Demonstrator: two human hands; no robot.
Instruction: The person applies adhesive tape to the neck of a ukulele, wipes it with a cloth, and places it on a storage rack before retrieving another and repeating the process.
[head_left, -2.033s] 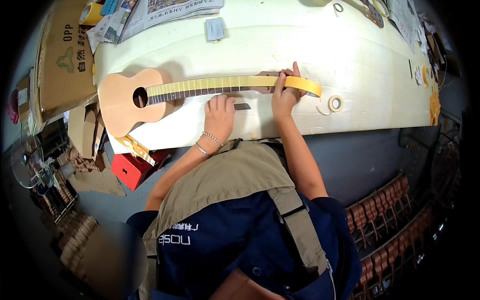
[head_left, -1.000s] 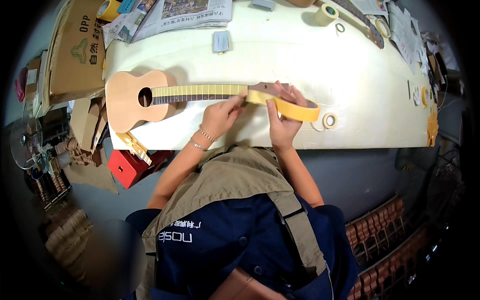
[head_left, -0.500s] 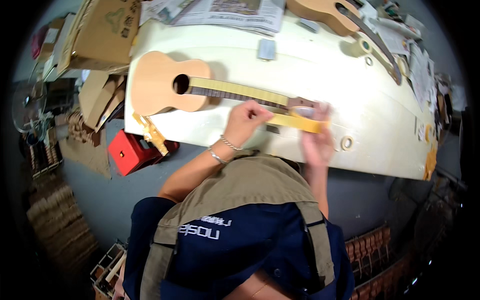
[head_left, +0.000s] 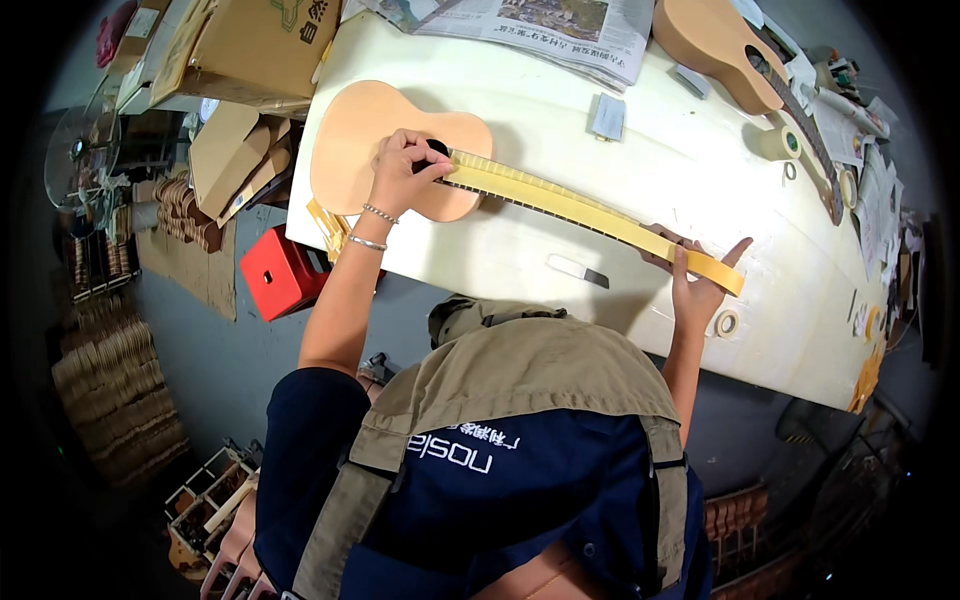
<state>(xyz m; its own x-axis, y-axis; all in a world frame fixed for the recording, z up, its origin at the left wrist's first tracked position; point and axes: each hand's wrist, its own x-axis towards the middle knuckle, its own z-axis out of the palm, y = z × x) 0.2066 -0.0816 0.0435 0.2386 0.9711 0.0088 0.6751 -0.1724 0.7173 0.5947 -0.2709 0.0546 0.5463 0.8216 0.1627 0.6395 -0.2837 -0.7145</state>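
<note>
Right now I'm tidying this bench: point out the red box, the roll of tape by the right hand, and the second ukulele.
red box (head_left: 281, 272), head view, its top face.
roll of tape (head_left: 727, 323), head view, its ring.
second ukulele (head_left: 703, 38), head view, its body.

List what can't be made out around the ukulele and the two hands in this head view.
- Sound hole of the ukulele: mostly covered by the left hand.
- Headstock: hidden under the right hand and the yellow tape.
- Frets and strings: the tape covers the neck.
- Second ukulele: its top is cut off by the upper edge.
- Small flat tool on the table: too small to identify.
</note>
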